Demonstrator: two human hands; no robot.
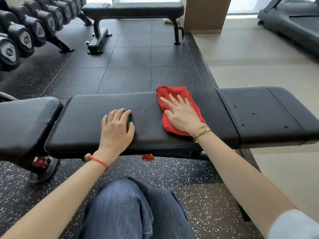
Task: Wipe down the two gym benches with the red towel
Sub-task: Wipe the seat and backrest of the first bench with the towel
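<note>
The red towel is being pressed flat under the right hand, fingers straight and spread, on the middle pad of the near worktop, toward its far edge. The left hand is being rested bare just left, fingers relaxed, nothing held. The pad's long axis is running left-right; droplets are being left unwiped rightward. Counted: two benches, the second bench well apart, one towel.

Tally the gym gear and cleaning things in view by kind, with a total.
Benches: 2, near bench and far bench
Red towel: 1
Dumbbell rack: 1
Treadmill: 1
Total: 5
</note>
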